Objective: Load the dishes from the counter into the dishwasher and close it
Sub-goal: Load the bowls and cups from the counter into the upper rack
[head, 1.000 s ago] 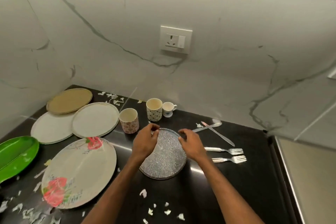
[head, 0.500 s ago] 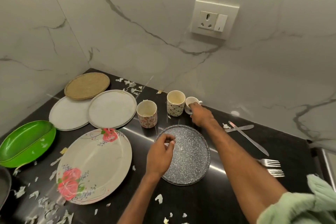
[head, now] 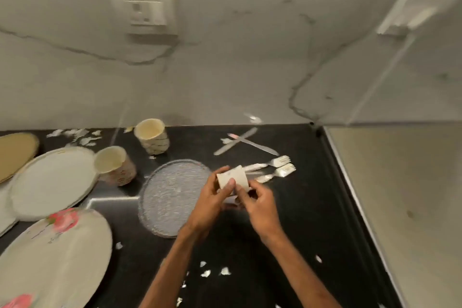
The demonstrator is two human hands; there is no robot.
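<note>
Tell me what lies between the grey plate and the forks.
Head view: the small cup, held by left hand and right hand, over the counter.

left hand [head: 209,204], right hand [head: 260,207], touching, fingers curled

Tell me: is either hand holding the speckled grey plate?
No, the speckled grey plate lies flat on the counter, while the left hand and right hand both grip the small white cup.

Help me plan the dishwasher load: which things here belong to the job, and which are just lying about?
Job: small cup held by left hand and right hand; speckled plate; rear mug; near mug; forks; knives; white plate; floral plate; tan plate.
Lying about: white scraps; wall socket.
</note>
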